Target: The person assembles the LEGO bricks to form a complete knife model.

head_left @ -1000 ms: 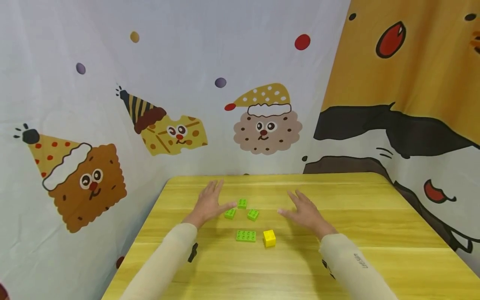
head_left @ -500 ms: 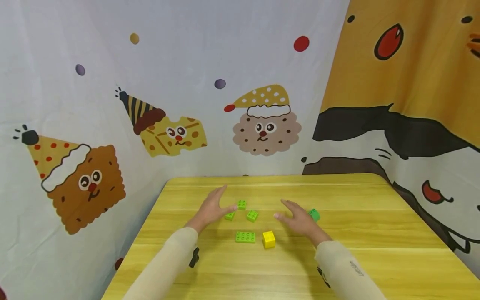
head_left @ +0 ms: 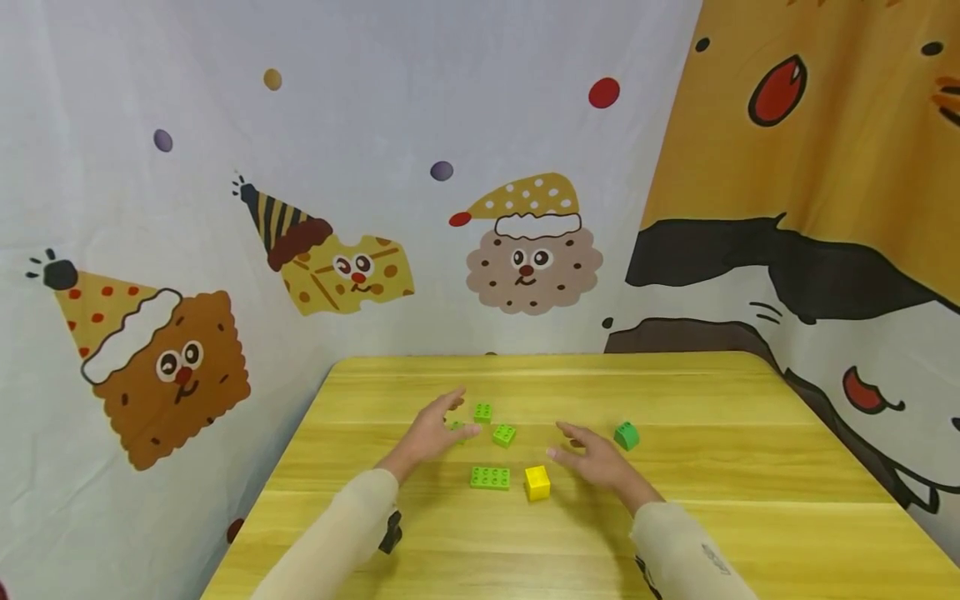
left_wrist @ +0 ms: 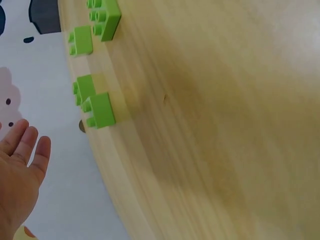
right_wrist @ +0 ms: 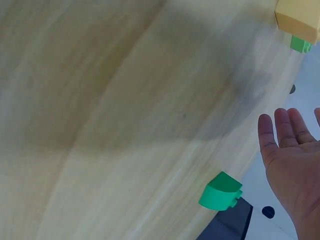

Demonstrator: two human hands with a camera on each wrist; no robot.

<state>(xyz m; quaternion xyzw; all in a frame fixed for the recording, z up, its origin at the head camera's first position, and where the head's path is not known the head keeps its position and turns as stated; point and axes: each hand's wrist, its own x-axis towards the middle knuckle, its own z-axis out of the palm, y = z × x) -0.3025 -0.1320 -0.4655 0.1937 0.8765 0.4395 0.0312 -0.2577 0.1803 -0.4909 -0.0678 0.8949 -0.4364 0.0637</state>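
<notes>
My left hand (head_left: pixel 431 433) hovers at the left of a loose group of toy building bricks, fingers loosely bent, holding nothing. Its thumb partly covers one small light green brick (head_left: pixel 457 428); two more, a back brick (head_left: pixel 483 412) and a middle brick (head_left: pixel 504 435), lie just right of it. A longer light green brick (head_left: pixel 490 478) sits nearer the front, beside a yellow block (head_left: pixel 537 483). On the other side hovers my right hand (head_left: pixel 596 462), also holding nothing, its fingers relaxed in the right wrist view. Behind it to the right is a darker green, curved brick (right_wrist: pixel 220 192).
All the bricks rest on a wood-grain table (head_left: pixel 720 400) with rounded far corners. Directly behind it hangs a white cloth (head_left: pixel 360 125) printed with cartoon biscuits and cheese. Both forearms wear cream sleeves (head_left: pixel 330 533).
Both hands have drawn back slightly toward the person and come a little closer together. The darker green brick, hidden behind the right hand at first, is now uncovered. The bricks have stayed put.
</notes>
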